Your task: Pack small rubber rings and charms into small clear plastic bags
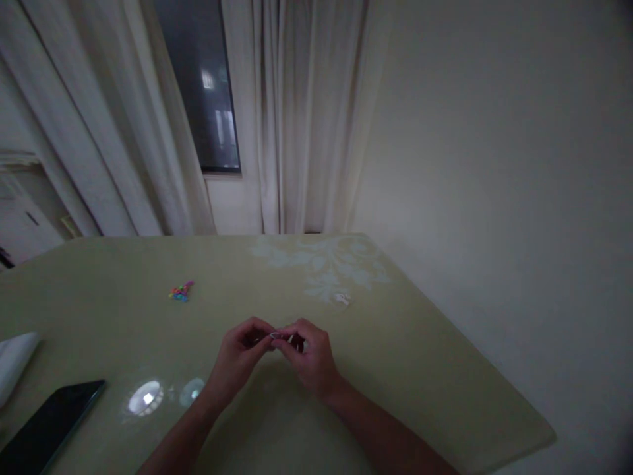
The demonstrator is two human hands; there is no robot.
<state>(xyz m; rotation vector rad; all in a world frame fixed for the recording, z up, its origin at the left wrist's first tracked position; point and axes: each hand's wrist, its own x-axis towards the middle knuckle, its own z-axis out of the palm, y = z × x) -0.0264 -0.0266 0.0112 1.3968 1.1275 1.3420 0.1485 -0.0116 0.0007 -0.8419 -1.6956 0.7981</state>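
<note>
My left hand [240, 359] and my right hand [310, 356] meet above the middle of the table, fingertips nearly touching. Between them they pinch a small, thin, whitish piece [274, 335], shaped like a little loop; its exact kind is too small to make out. Both thumbs press against the index fingers. Part of something pale also shows under the curled fingers of my right hand. Beyond the hands, a little heap of brightly coloured small pieces [181, 291] lies to the left, and a small whitish bit [342, 299] lies to the right.
The pale green table [395, 369] has a white floral pattern at its far end and lamp reflections near my left forearm. A dark flat tablet-like device [52, 422] and a white object [17, 359] lie at the left. Curtains [306, 119] and a wall [504, 165] bound the table.
</note>
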